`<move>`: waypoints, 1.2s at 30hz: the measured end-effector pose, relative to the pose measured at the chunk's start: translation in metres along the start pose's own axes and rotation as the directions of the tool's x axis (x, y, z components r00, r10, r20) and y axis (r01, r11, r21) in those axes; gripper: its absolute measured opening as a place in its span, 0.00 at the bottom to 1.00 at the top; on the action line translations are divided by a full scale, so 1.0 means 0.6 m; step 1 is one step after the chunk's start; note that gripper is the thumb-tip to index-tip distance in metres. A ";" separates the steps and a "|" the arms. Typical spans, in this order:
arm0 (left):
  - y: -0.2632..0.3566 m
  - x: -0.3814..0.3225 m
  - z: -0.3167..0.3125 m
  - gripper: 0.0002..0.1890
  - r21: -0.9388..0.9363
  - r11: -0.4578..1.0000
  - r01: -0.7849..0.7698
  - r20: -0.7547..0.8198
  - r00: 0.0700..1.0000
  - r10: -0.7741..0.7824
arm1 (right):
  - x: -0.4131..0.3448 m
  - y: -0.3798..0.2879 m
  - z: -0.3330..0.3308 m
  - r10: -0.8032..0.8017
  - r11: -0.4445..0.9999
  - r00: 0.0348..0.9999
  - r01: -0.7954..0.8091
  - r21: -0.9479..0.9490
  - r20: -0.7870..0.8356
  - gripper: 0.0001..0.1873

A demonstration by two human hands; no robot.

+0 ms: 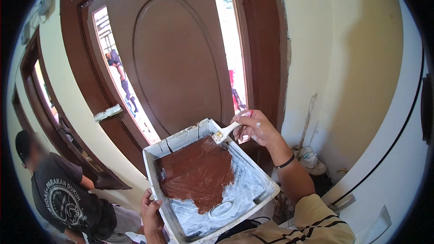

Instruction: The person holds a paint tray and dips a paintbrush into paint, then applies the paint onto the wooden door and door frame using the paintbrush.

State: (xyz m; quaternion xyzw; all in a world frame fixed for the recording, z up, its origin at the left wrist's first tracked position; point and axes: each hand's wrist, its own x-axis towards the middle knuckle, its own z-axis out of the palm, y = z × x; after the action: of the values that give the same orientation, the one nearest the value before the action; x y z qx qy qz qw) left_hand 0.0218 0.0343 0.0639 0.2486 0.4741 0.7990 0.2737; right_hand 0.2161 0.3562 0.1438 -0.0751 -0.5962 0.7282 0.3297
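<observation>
My left hand (152, 211) grips the lower left rim of a white plastic paint tray (252, 189), held tilted in front of my body. Reddish-brown paint (196, 176) covers much of its ribbed floor, and whitish smears mark the bare part. A paintbrush (230, 128) with a pale handle is held by my right hand (254, 127). Its bristles rest on the paint at the tray's far corner. White specks of paint dot my right fingers. Beyond the tray stands a brown door panel (179, 57) with an oval moulding.
At left, a person (64, 189) in a dark T-shirt stands close by. A paint-stained white piece (108, 112) sits across the brown door frame (84, 74). On the right, a wooden stick (308, 122) leans by a whitish bundle (310, 161) in the wall corner. Figures show through the glass strips.
</observation>
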 end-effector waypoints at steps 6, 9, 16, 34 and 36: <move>0.006 -0.005 -0.002 0.19 -0.014 1.000 0.012 -0.005 1.000 -0.012 | 0.008 0.010 0.003 0.016 0.999 1.000 -0.016 0.033 0.000 0.09; -0.001 0.000 -0.012 0.19 -0.014 1.000 0.000 0.018 1.000 0.000 | 0.010 0.011 0.001 0.004 0.999 1.000 -0.004 0.037 -0.013 0.09; -0.002 0.002 -0.002 0.19 -0.020 1.000 -0.006 -0.017 1.000 0.005 | 0.015 0.022 0.002 -0.021 0.998 0.999 0.022 0.061 -0.025 0.09; -0.036 -0.013 -0.057 0.25 0.077 0.995 -0.059 -0.135 0.988 0.070 | 0.321 -0.446 -0.024 -0.991 0.131 0.125 0.871 -0.473 -0.044 0.12; -0.044 -0.023 -0.064 0.32 0.149 0.989 -0.023 -0.221 0.974 0.056 | 0.357 -0.464 -0.014 -0.994 0.060 0.104 0.826 -0.560 0.047 0.11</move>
State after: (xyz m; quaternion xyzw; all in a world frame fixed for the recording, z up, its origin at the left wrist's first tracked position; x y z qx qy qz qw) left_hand 0.0120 0.0115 0.0217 0.1854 0.5541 0.7905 0.1834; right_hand 0.1640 0.5053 0.4577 0.1240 -0.5792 0.1489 0.7918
